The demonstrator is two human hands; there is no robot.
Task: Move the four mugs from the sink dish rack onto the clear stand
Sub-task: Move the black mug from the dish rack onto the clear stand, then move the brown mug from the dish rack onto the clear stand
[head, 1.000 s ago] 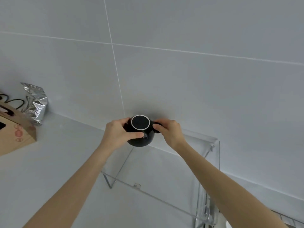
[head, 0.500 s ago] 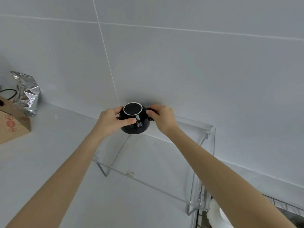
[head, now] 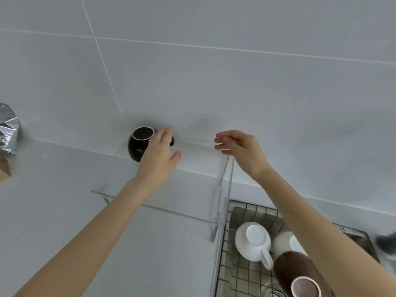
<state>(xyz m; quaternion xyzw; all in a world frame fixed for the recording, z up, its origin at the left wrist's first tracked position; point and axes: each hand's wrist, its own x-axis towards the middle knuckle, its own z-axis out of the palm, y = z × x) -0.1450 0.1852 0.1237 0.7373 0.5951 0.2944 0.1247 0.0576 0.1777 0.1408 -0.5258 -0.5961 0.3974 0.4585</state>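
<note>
A black mug sits upside down on the back left corner of the clear stand, against the wall. My left hand hovers just right of it, fingers spread, covering part of the mug and its handle. My right hand is open above the stand's right end and holds nothing. In the wire dish rack at lower right, a white mug lies upside down, a cream mug is partly behind my right forearm, and a brown mug stands at the frame's bottom.
A crumpled silver foil bag stands at the far left against the tiled wall, with a cardboard corner below it. The grey counter stretches left and in front of the stand. The rack sits right of the stand.
Both hands have let go of the black mug, which now rests on the stand. The hands have drawn back, the right one moving rightward. The view has tilted down, revealing the rack.
</note>
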